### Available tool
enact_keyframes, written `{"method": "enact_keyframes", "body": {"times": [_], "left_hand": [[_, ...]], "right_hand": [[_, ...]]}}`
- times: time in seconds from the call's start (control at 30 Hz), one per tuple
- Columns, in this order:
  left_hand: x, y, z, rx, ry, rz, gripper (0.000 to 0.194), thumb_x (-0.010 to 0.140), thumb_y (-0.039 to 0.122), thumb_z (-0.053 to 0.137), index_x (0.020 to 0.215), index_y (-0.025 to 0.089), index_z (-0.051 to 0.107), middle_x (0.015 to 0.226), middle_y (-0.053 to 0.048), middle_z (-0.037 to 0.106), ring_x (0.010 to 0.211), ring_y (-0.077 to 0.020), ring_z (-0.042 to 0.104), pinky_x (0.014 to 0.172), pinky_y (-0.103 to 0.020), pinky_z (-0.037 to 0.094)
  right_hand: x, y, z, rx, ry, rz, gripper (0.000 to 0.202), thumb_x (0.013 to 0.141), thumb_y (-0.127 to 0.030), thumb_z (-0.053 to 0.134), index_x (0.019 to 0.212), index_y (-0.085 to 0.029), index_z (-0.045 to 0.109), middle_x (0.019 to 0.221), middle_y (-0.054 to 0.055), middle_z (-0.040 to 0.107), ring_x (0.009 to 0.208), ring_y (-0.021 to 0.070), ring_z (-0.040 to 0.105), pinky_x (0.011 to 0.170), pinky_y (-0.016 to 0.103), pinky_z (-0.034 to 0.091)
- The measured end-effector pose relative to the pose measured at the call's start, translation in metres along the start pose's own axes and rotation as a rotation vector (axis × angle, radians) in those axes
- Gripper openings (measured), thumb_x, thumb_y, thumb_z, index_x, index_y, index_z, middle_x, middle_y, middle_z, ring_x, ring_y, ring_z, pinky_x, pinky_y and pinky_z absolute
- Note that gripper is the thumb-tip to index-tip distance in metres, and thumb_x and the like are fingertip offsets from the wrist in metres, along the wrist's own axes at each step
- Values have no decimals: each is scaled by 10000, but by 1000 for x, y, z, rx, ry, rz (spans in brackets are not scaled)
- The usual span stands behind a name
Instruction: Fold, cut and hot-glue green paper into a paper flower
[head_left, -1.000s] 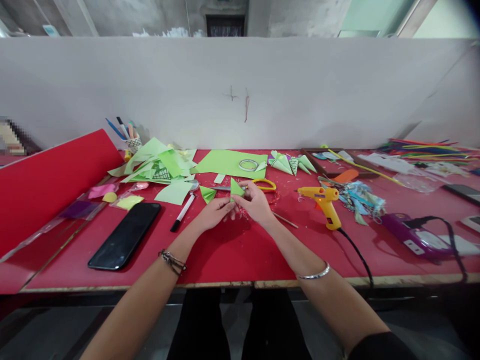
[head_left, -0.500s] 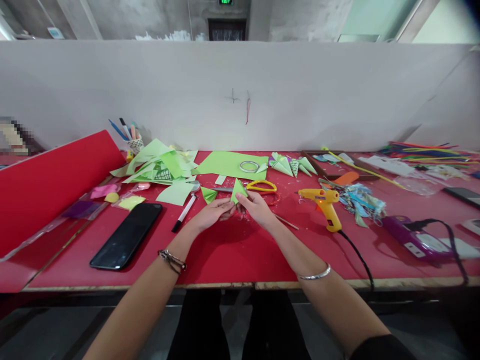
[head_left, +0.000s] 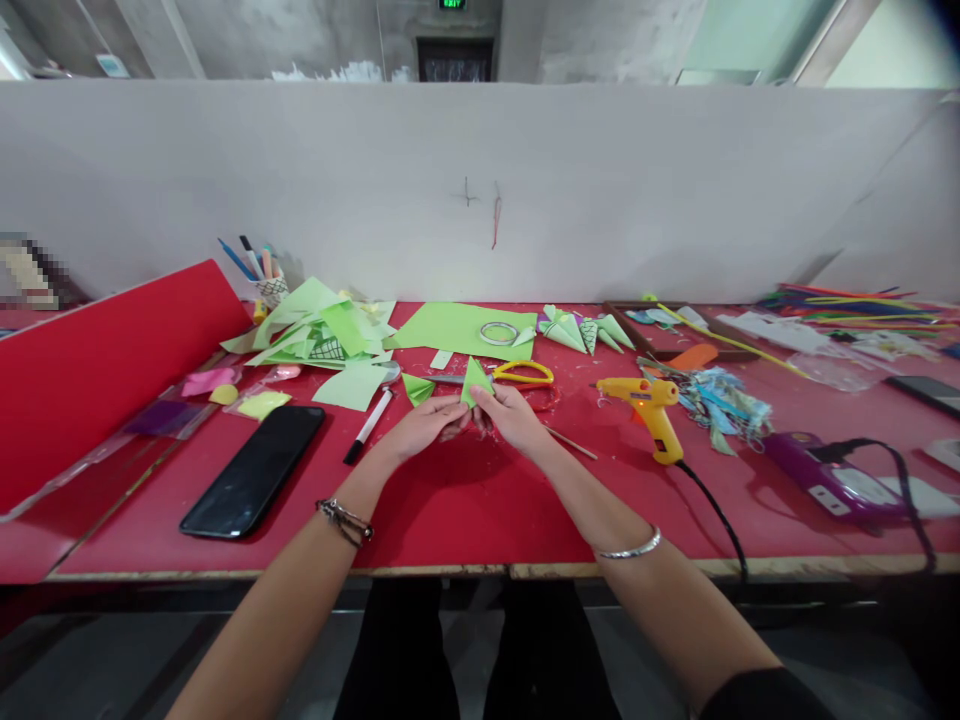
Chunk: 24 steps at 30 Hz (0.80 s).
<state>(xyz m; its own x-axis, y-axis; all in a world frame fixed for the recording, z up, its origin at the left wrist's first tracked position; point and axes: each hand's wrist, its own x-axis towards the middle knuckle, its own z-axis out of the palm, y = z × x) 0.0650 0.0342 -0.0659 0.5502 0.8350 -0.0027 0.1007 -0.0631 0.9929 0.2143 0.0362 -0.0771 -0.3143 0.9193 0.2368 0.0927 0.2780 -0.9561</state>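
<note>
Between my two hands is a small folded green paper piece (head_left: 474, 382), its pointed tip facing up. My left hand (head_left: 431, 423) pinches its lower left edge. On its lower right side, the thumb and fingers of my right hand (head_left: 506, 412) are closed on it; the fingers underneath are partly hidden. Another folded green paper cone (head_left: 418, 389) lies just beyond my left fingers. Behind the held piece rest scissors with yellow handles (head_left: 525, 373), their blades partly covered by the paper. A white marker with a black cap (head_left: 369, 425) lies left of my left hand.
A yellow glue gun (head_left: 646, 405) with a black cord stands to the right. A black phone (head_left: 255, 472) and a heap of green paper (head_left: 322, 330) are at the left. Several folded paper cones (head_left: 574, 330) lie at the back, near a silver ring (head_left: 499, 333) on a green sheet.
The held paper has tilted very slightly to the left. Both hands otherwise keep the same place and grip.
</note>
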Motion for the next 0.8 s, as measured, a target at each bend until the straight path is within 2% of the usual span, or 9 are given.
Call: {"method": "enact_keyframes", "body": {"times": [0.1,0.23,0.33,0.47,0.6,0.7,0.8], "left_hand": [[1,-2,-1,173,53,36,324,781,385,403,556,154,441,465,49,357,457,-71,328,476,-209,268],[3,-2,-1,321,220,127,312,793,395,382,613,154,464,530,40,387,515,-83,354,503,-206,286],[3,2,-1,322,324,184,275,788,382,403,632,158,439,564,44,371,540,-81,348,512,-199,290],[3,5,-2,241,364,251,238,751,357,481,634,153,442,588,43,402,552,-73,366,524,-190,307],[3,3,-4,93,397,223,222,740,346,522,658,151,457,501,63,377,462,-54,337,460,-186,276],[5,2,-5,-29,390,240,214,721,332,559,680,155,445,469,79,383,407,-41,343,435,-184,273],[5,4,-4,-86,367,231,222,695,304,592,677,158,427,485,82,417,385,-34,383,437,-186,302]], "right_hand": [[0,-1,0,-53,-11,-18,433,797,-476,381,504,-167,459,414,-35,457,373,68,403,431,210,327],[-1,-3,0,-97,-47,2,417,815,-437,360,513,-165,451,416,-40,457,380,61,407,438,197,325],[-3,-3,2,-132,-109,14,386,807,-417,388,529,-158,452,431,-41,465,401,56,418,452,185,331],[-4,-2,4,-170,-172,15,355,786,-403,440,542,-147,474,453,-35,482,423,54,430,474,180,341],[-2,-1,3,-137,-43,54,355,797,-413,404,559,-155,462,458,-39,467,404,60,421,439,186,327],[1,1,1,-165,52,7,351,814,-395,371,568,-159,456,481,-39,457,422,63,413,446,191,320],[2,2,1,-230,74,-47,328,822,-374,363,590,-162,453,524,-32,462,476,72,418,477,196,320]]}}
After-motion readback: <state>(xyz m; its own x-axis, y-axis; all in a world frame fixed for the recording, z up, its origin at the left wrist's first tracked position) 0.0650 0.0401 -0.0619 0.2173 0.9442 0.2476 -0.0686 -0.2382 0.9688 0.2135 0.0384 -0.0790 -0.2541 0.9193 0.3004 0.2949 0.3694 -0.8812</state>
